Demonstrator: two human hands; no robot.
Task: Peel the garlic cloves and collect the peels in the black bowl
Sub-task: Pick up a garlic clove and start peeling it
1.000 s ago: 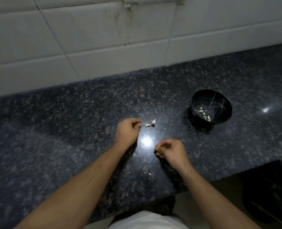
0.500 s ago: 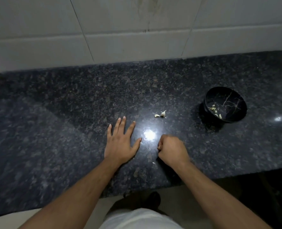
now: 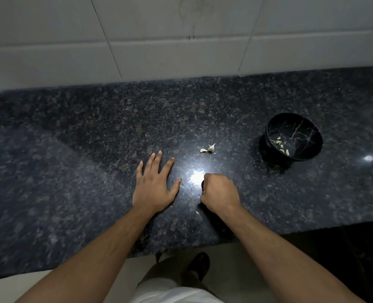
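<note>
Left hand [image 3: 153, 186] flat on the dark speckled granite countertop [image 3: 71, 171], palm down, fingers straight and spread, holding nothing. Right hand [image 3: 219, 193] just beside it, curled into a fist with knuckles up, resting on the stone; whether anything lies inside the fist cannot be told. Between the two hands, a bright glare of reflected light [image 3: 197, 177]. Beyond the glare, clear of both hands, two small garlic pieces [image 3: 209, 148] lying together on the counter, with tiny flecks of peel near them. Farther right, well apart from the hands, the black bowl [image 3: 312, 154], veined with pale lines, upright, with several garlic peels [image 3: 281, 146] lying in its bottom. White wall tiles [image 3: 159, 40] behind the counter.

Compared with half a second ago: much the same, left palm down as then, right fist closed as then, garlic pieces and bowl in the same places relative to the hands. Compared with a second ago: left hand no longer pinched beside the garlic pieces but drawn back and flattened; right hand closed tighter.
</note>
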